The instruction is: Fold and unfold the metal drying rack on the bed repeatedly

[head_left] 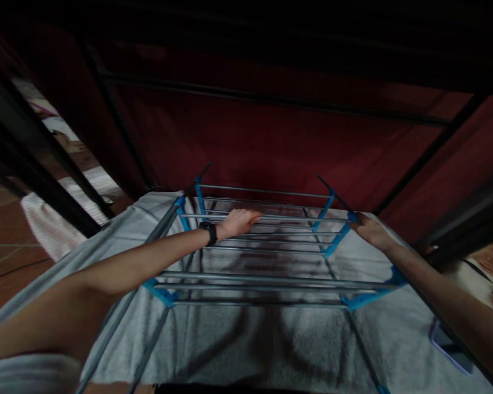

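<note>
A folding drying rack of grey metal rods and blue plastic joints (267, 273) stands over a pale grey towel-like cloth (238, 339) in dim light. The left hand (238, 221), with a black wrist band (209, 233) behind it, lies palm down on a rod near the rack's far end, its fingers stretched out flat rather than curled around it. The right hand (372, 230) is at the rack's far right corner joint; its fingers seem wrapped round the frame, though darkness hides the grip. A phone-like slab (449, 345) lies right of the rack, partly hidden by the forearm.
</note>
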The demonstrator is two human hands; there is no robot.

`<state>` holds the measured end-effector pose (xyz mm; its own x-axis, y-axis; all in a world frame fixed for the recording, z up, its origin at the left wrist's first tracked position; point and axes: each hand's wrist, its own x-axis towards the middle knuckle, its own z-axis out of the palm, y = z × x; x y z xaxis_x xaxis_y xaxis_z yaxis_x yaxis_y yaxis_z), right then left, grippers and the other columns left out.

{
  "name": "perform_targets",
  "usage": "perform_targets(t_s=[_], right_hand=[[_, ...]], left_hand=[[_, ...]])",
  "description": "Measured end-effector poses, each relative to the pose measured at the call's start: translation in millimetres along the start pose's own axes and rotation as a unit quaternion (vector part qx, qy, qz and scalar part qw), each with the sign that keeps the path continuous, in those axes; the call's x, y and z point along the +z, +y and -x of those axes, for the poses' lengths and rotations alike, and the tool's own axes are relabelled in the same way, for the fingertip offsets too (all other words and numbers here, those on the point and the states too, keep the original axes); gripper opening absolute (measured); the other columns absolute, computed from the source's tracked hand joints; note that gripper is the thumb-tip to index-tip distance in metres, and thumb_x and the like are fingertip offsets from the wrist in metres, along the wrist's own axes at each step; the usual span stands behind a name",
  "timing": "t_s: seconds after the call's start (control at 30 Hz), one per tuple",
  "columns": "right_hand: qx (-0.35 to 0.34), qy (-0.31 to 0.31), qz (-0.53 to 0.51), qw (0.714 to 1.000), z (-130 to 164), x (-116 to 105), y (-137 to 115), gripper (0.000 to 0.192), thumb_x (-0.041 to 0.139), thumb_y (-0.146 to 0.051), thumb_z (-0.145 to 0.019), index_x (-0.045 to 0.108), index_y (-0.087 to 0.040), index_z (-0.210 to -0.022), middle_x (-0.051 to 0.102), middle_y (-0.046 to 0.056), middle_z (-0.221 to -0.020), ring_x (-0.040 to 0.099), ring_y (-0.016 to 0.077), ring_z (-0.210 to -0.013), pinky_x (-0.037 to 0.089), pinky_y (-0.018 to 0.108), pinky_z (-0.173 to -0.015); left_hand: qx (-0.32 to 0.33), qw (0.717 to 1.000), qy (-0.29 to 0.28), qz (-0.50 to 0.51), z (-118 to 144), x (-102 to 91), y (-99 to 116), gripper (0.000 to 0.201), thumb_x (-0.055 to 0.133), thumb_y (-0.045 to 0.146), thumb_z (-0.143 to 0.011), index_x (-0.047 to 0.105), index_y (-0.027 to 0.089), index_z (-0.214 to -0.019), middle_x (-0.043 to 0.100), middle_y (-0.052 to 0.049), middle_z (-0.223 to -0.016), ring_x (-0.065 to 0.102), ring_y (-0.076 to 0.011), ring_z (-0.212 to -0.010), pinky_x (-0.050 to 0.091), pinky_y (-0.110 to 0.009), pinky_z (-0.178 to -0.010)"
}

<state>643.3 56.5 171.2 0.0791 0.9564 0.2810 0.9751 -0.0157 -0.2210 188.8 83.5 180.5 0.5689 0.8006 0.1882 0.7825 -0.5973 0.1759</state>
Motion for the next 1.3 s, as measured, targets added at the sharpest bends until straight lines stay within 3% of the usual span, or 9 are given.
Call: perform_targets(t_s=[0.17,0.4,0.6,0.8,0.93,1.07,1.13,1.23,1.3], right_hand=[[-0.069,0.058,0.081,0.993,7.5,9.0,-18.6,0.053,0.043,-0.033,-0.086,0.052,-0.008,-0.132,0.055,0.025,-0.126,0.055,0.0375,-0.115,0.046,0.047,-0.097],[-0.301,0.065,0.077,0.948,20.9,41.9,-120.6,0.052,0.039,-0.026,-0.090,0.044,-0.017,-0.141,0.051,0.014,-0.138,0.046,0.0283,-0.129,0.036,0.045,-0.109],[-0.318,0.014,0.047,0.947,7.9,68.7,-187.5,0.047,0.034,-0.027,-0.097,0.044,-0.018,-0.142,0.060,0.013,-0.129,0.053,0.0262,-0.122,0.038,0.045,-0.106],[-0.336,-0.025,0.040,0.941,-8.0,75.9,-198.9,0.041,0.033,-0.021,-0.099,0.052,-0.014,-0.134,0.061,0.015,-0.129,0.054,0.0255,-0.123,0.041,0.042,-0.103],[-0.341,-0.032,0.029,0.939,-9.5,76.4,-194.7,0.041,0.037,-0.020,-0.098,0.052,-0.016,-0.135,0.061,0.014,-0.130,0.055,0.0256,-0.122,0.042,0.043,-0.104],[-0.338,-0.034,0.024,0.940,-10.4,76.7,-194.2,0.040,0.038,-0.022,-0.098,0.053,-0.016,-0.135,0.060,0.015,-0.131,0.054,0.0262,-0.124,0.042,0.045,-0.104],[-0.340,-0.037,0.024,0.940,-10.9,76.4,-194.4,0.040,0.037,-0.022,-0.098,0.054,-0.016,-0.134,0.060,0.015,-0.131,0.054,0.0258,-0.124,0.043,0.043,-0.104],[-0.340,-0.040,0.021,0.939,-11.0,75.5,-194.1,0.040,0.037,-0.023,-0.098,0.055,-0.016,-0.133,0.061,0.014,-0.129,0.056,0.0253,-0.122,0.043,0.042,-0.104],[-0.339,-0.039,0.023,0.940,-10.5,74.8,-194.0,0.041,0.036,-0.023,-0.098,0.055,-0.017,-0.133,0.062,0.014,-0.129,0.057,0.0252,-0.121,0.044,0.042,-0.103]], left_hand=[[0.040,0.998,0.017,-0.037,2.4,-0.4,-0.7,0.035,0.036,0.035,-0.100,0.062,0.023,-0.120,0.070,-0.009,-0.115,0.066,-0.0217,-0.103,0.046,-0.028,-0.080],[0.069,0.995,0.005,-0.078,6.6,-8.2,3.4,0.032,0.035,0.033,-0.100,0.063,0.019,-0.110,0.070,-0.011,-0.107,0.067,-0.0219,-0.094,0.045,-0.029,-0.070],[0.090,0.993,0.009,-0.079,3.6,-14.1,4.8,0.030,0.037,0.030,-0.100,0.063,0.019,-0.106,0.070,-0.012,-0.109,0.067,-0.0220,-0.095,0.047,-0.030,-0.074],[0.084,0.995,-0.005,-0.061,5.8,-27.6,-4.6,0.035,0.038,0.037,-0.099,0.064,0.020,-0.115,0.068,-0.011,-0.115,0.065,-0.0212,-0.101,0.046,-0.031,-0.086],[-0.009,0.998,0.067,-0.009,20.9,-59.1,-54.7,0.036,0.041,0.040,-0.098,0.065,0.020,-0.117,0.064,-0.010,-0.122,0.059,-0.0232,-0.112,0.040,-0.035,-0.100],[-0.246,0.941,0.204,0.113,51.1,-87.0,-119.0,0.035,0.050,0.035,-0.093,0.063,0.012,-0.115,0.062,-0.016,-0.122,0.056,-0.0251,-0.115,0.039,-0.036,-0.101],[-0.281,0.928,0.205,0.135,69.7,-88.9,-136.0,0.035,0.044,0.034,-0.095,0.064,0.009,-0.108,0.067,-0.017,-0.110,0.060,-0.0241,-0.104,0.044,-0.036,-0.095],[-0.284,0.914,0.161,0.239,94.3,-77.3,-136.0,0.044,0.035,0.043,-0.098,0.065,0.011,-0.101,0.071,-0.010,-0.091,0.064,-0.0204,-0.086,0.050,-0.032,-0.080],[-0.284,0.871,0.125,0.382,104.0,-67.7,-127.4,0.047,0.035,0.050,-0.097,0.066,0.015,-0.098,0.071,-0.007,-0.084,0.064,-0.0187,-0.079,0.051,-0.031,-0.073]])
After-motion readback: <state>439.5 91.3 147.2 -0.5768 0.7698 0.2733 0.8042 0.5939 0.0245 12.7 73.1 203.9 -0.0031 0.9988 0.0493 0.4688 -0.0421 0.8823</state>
